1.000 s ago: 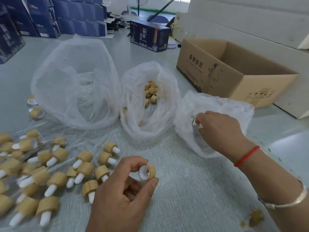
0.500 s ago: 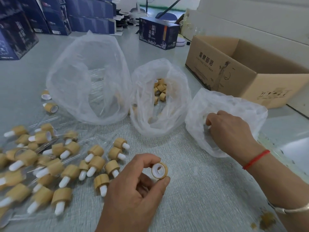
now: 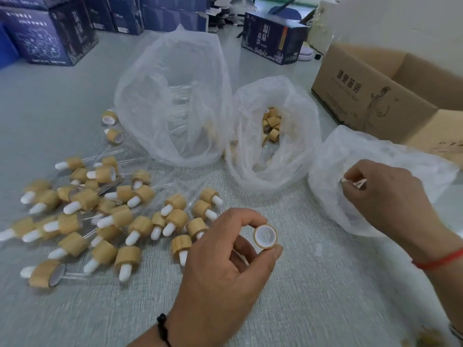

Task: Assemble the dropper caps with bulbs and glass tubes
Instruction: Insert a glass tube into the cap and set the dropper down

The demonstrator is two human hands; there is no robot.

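Head view: our left hand (image 3: 225, 256) pinches a bamboo-coloured dropper cap (image 3: 265, 237) between thumb and forefinger, its white-lined opening facing us.

Our right hand (image 3: 383, 196), fingers curled, pinches a small white bulb (image 3: 357, 183) at the mouth of the right plastic bag (image 3: 375, 156). The held cap hangs above the textured mat (image 3: 313, 271), below the middle plastic bag (image 3: 273, 136), which holds loose caps (image 3: 271, 123). To that bag's left we see the large plastic bag (image 3: 172, 96) with glass tubes (image 3: 178, 108); assembled droppers (image 3: 100, 216) lie scattered lower left of it. A cardboard box (image 3: 380, 96) stands to its right.
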